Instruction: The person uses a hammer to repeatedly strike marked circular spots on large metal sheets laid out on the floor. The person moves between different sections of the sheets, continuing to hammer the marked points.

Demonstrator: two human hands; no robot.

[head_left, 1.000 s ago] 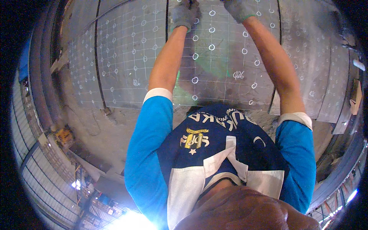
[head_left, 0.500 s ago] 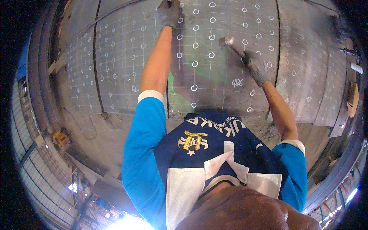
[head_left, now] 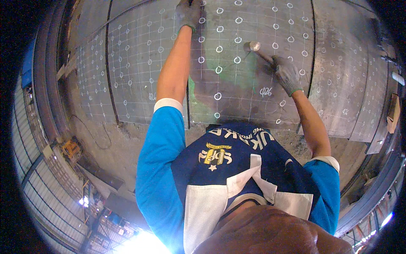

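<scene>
My right hand (head_left: 287,75), in a grey knit glove, is wrapped round the handle of a hammer (head_left: 254,46). The hammer's pale, round striking face shows, held above a dark steel plate (head_left: 262,111). Farther off and to the left, my left hand (head_left: 188,15) wears a similar grey glove. Its fingers are drawn together close to the plate at the top edge of the view; what they pinch is hidden. White chalk circles on a chalked grid surround both hands on the plate.
Similar marked plates lie to the left (head_left: 135,76) and right (head_left: 338,84), with dark seams between. A green patch (head_left: 237,76) tints the middle plate. A yellow object (head_left: 71,149) sits on the floor at the left. A brown block (head_left: 393,113) is at the far right.
The plate's marks have shifted slightly right in the view. Both hands keep nearly the same pose, and the hammer remains raised in the right hand.
</scene>
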